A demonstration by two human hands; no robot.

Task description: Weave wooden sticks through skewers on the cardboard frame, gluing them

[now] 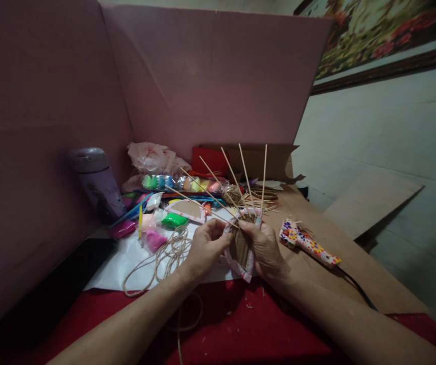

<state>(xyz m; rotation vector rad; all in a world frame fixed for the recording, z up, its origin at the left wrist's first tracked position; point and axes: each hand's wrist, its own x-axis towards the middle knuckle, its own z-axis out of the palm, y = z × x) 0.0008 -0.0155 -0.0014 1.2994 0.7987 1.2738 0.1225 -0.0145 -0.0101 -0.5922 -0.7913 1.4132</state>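
Observation:
Both my hands hold a small cardboard piece (pixel 241 249) with a pink patterned rim, tilted on edge above the table. Several thin wooden skewers (pixel 237 185) stick up and fan out from its top edge. My left hand (pixel 203 248) pinches the piece's left edge near a skewer's base, fingers closed. My right hand (pixel 265 248) grips its right side, fingers curled round the rim. Jute twine (pixel 167 258) lies in loose loops on white paper just left of my left hand and trails toward me.
A floral-patterned glue gun (pixel 307 243) with a black cord lies right of my hands. Behind are packets of coloured clay (pixel 182 183), a green block (pixel 174 220), another cardboard disc (pixel 185 209), a purple bottle (pixel 98 185), a cardboard box (pixel 271 159) and a pink backboard (pixel 203 76).

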